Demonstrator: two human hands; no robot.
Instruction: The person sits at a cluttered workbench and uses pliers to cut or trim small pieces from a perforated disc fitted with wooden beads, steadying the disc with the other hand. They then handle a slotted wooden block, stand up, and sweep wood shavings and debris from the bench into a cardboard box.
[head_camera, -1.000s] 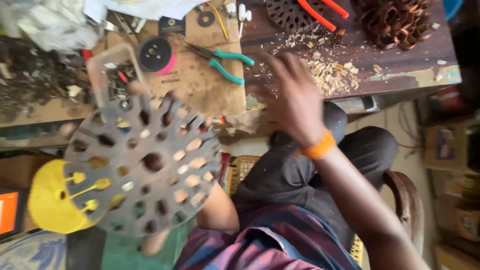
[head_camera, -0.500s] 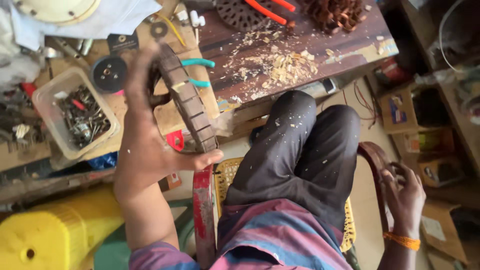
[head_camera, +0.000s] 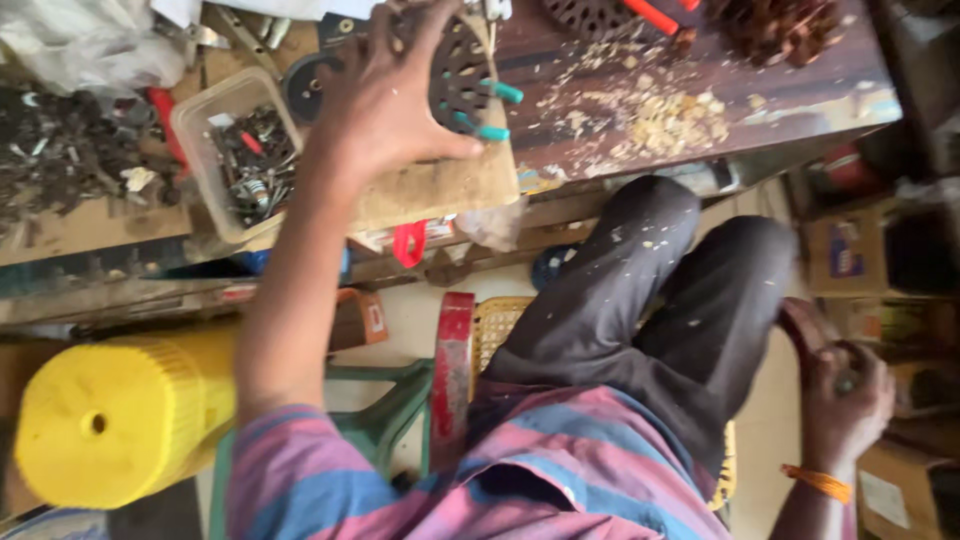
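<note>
My left hand (head_camera: 385, 95) reaches up to the workbench with fingers spread over a dark round wooden disc (head_camera: 462, 62) pierced with many holes, pressing it flat on a pale wooden board (head_camera: 440, 185). Teal-handled pliers (head_camera: 495, 112) stick out from under the disc. My right hand (head_camera: 845, 400), with an orange band at the wrist, is down at my right side, closed around the curved dark-red arm of the chair (head_camera: 805, 325). My legs in dark trousers (head_camera: 650, 290) lie between the two hands.
A clear plastic tub of metal bits (head_camera: 240, 160) stands left of the board. Wood shavings (head_camera: 650, 110), another pierced disc (head_camera: 590, 15) and a red-handled tool (head_camera: 655, 15) lie on the dark bench top. A yellow cylinder (head_camera: 120, 415) is at lower left, cardboard boxes (head_camera: 850, 250) at right.
My left hand has carried the disc from in front of me up onto the board. My right hand left the bench and dropped to the chair arm.
</note>
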